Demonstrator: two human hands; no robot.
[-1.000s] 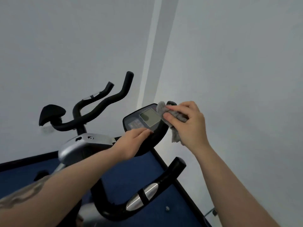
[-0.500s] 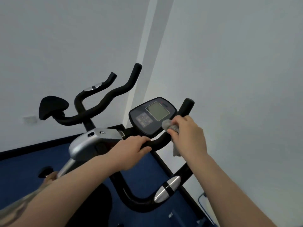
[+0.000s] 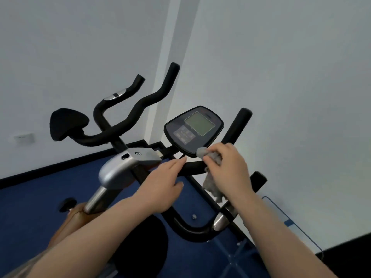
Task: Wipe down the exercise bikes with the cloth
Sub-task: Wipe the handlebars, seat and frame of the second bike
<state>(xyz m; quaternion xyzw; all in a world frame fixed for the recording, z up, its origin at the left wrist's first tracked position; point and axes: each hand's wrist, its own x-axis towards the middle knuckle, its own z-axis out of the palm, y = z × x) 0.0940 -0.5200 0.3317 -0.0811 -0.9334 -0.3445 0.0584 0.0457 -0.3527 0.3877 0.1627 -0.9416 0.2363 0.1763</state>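
2 exercise bikes (image 3: pixel 128 167), blue floor (image 3: pixel 30 207), white walls (image 3: pixel 281 67), grey cloth (image 3: pixel 212 185)

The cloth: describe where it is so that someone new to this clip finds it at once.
Start at the near exercise bike's console, the dark panel with the pale screen. Just below its lower edge the right hand presses a bunched grey cloth onto the black handlebar, its loose end hanging down. It is the only soft, fuzzy grey thing among hard black and silver parts.
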